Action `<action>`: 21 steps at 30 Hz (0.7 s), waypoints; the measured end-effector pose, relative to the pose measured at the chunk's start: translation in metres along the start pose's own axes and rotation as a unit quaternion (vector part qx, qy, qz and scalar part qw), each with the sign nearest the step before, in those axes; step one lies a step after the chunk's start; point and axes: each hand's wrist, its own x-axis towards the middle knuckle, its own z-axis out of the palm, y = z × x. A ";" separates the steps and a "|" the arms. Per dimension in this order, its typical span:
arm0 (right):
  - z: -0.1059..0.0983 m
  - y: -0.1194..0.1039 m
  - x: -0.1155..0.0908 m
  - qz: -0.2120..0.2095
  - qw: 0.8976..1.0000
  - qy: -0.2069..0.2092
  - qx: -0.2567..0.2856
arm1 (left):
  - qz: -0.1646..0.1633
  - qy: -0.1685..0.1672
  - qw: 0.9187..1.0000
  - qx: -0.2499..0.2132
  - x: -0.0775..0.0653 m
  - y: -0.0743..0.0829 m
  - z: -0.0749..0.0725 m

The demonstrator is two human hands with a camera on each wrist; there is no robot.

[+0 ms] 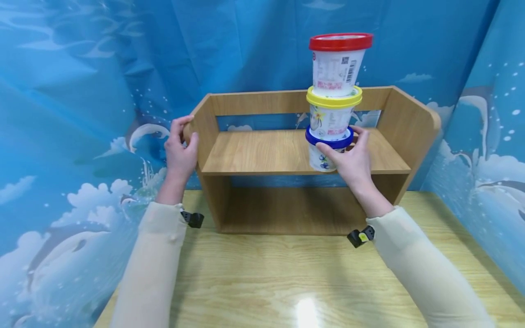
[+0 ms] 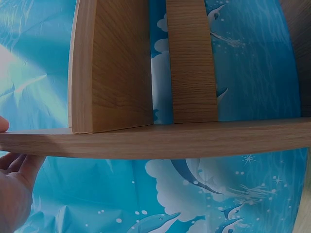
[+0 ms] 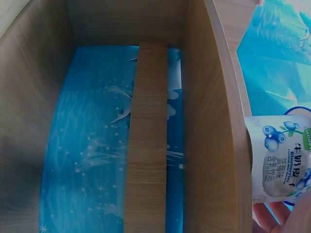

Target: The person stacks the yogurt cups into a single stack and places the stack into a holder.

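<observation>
My left hand [image 1: 181, 148] grips the front edge of the left side panel [image 1: 203, 127] of a two-tier wooden shelf, thumb on the near side. In my right hand [image 1: 353, 158] is a white tub with a blue lid [image 1: 321, 160], blueberries printed on it [image 3: 282, 160]. On that tub stands a yellow-lidded tub [image 1: 329, 122], and a red-lidded tub [image 1: 337, 70] tops the stack, leaning slightly. The stack is at the front edge of the upper board [image 1: 262, 150], right of its middle. Whether the bottom tub touches the board, I cannot tell.
The shelf's lower board [image 1: 287, 209] lies beneath, above a pale wood-grain table [image 1: 254, 273]. A tall right side panel [image 1: 414, 120] bounds the shelf. Blue curtains [image 1: 262, 41] with dolphins and clouds hang behind and at both sides.
</observation>
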 end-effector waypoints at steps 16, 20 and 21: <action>0.029 -0.004 0.012 0.031 0.999 0.024 -0.022 | 0.000 0.003 1.000 -0.002 0.000 -0.002 0.000; 0.035 -0.004 0.014 0.035 0.998 0.037 -0.034 | 0.002 0.003 1.000 -0.001 0.000 -0.001 0.001; 0.037 -0.004 0.015 0.036 0.998 0.040 -0.036 | 0.003 0.003 1.000 -0.002 0.000 -0.001 0.001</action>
